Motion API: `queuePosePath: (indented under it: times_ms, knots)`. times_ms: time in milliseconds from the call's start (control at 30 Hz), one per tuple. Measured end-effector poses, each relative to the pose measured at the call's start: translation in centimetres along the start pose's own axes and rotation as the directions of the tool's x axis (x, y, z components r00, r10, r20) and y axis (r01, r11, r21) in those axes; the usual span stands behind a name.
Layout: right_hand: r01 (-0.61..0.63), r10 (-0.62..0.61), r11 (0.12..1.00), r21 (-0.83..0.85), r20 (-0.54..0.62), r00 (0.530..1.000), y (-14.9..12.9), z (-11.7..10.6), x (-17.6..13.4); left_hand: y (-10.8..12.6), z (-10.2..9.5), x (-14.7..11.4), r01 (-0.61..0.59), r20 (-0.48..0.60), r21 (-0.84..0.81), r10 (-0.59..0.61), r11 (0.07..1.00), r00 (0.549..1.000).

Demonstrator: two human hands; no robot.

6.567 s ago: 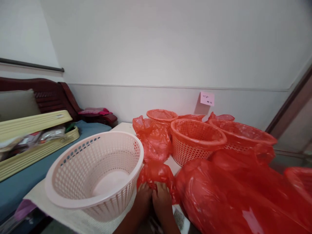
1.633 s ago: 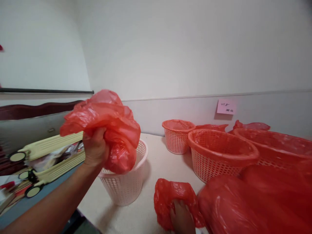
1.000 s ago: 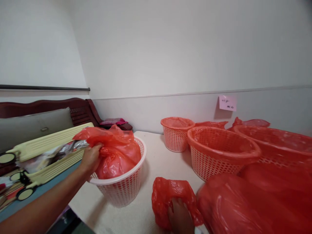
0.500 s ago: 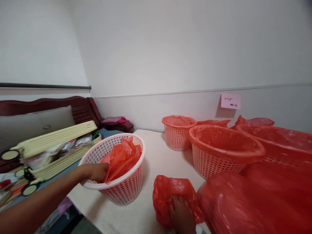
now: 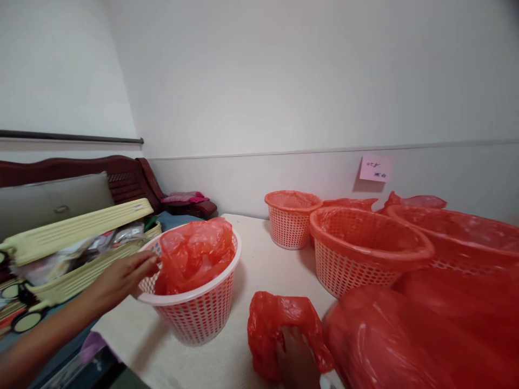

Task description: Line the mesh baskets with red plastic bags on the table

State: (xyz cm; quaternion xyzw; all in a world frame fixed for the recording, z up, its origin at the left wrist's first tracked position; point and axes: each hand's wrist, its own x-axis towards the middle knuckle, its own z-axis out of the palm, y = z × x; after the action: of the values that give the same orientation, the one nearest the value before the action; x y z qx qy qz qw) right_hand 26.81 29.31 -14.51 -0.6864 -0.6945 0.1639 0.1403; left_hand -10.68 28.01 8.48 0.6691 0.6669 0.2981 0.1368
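My left hand [image 5: 132, 270] is at the left rim of a pale pink plastic basket [image 5: 203, 313], fingers stretched out, holding nothing. Inside that basket, a crumpled red plastic bag [image 5: 198, 248] bulges up above the rim. At the lower middle, my right hand [image 5: 297, 354] grips the inner folds of a second red plastic bag [image 5: 267, 329] on the table; its fingertips are partly hidden in the plastic. Just right of this hand lies a large, full-looking red plastic bag [image 5: 377, 335]; what it contains cannot be made out.
Behind on the white table [image 5: 251, 265] stand baskets lined with red plastic: a small one [image 5: 290, 224], a wider one [image 5: 357, 265] and a large one [image 5: 478, 232]. A pink note [image 5: 375, 168] is on the wall. An open pale-yellow case [image 5: 81, 224] lies at left.
My left hand has let go of the bag in the pale basket and moved left, out to the rim. That bag now spreads wider and higher. My right hand stays at its bag.
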Motion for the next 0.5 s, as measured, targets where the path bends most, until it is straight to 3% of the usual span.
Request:
queuePosePath:
  times_ms: [100, 167, 233, 333, 400, 500]
  knots:
    - [0.005, -0.005, 1.000, -0.014, 0.013, 1.000, -0.2, -0.1, 0.0, 1.0, -0.5, -0.8, -0.032, -0.258, -0.116, 0.001, 0.993, 0.966]
    - [0.012, -0.012, 1.000, -0.016, 0.019, 1.000, -0.3, -0.1, 0.1, 3.0, -0.4, -0.7, -0.116, -0.313, -0.110, 0.076, 0.987, 0.947]
    - [0.012, -0.012, 1.000, -0.016, 0.021, 1.000, -0.5, 0.1, 0.2, 5.7, 0.1, -0.2, -0.181, -0.281, -0.092, 0.149, 0.979, 0.948]
    - [0.009, -0.009, 1.000, -0.024, 0.018, 1.000, -0.7, 0.2, 0.2, 9.4, 1.7, 1.0, -0.306, 0.004, 0.231, 0.314, 0.924, 0.950]
    - [0.012, -0.012, 1.000, -0.024, 0.013, 1.000, -0.7, 0.2, 0.1, 10.7, 3.1, 2.0, -0.354, 0.226, 0.426, 0.281, 0.833, 0.933]
    - [0.019, -0.019, 1.000, -0.010, 0.010, 1.000, -0.7, 0.1, 0.1, 11.4, 5.2, 3.7, -0.406, 0.357, 0.524, 0.240, 0.749, 0.903]
